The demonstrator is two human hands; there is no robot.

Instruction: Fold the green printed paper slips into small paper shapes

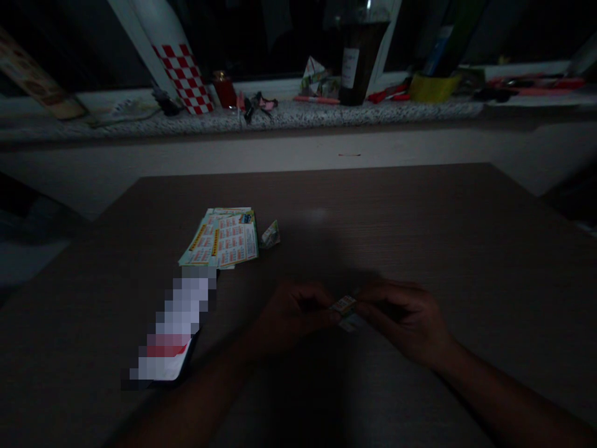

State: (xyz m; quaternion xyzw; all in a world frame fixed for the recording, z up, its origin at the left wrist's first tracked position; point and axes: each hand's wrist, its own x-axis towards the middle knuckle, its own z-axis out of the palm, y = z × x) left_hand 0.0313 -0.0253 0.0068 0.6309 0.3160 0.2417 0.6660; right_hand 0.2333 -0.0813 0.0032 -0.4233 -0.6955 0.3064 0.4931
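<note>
Both hands meet low over the dark wooden table (420, 224). My left hand (291, 314) and my right hand (405, 320) each pinch an end of a small folded piece of printed paper (345, 309) held just above the tabletop. The fingers of both hands are curled closed around it. The light is dim, so the fold of the paper is hard to make out.
A stack of printed paper sheets (222, 238) lies at the left middle, with a small folded paper shape (271, 235) beside it. A phone with a lit screen (175, 330) lies at the near left. The windowsill (280, 115) behind holds a dark bottle (357, 56), a red jar (224, 89) and a checkered object (184, 74).
</note>
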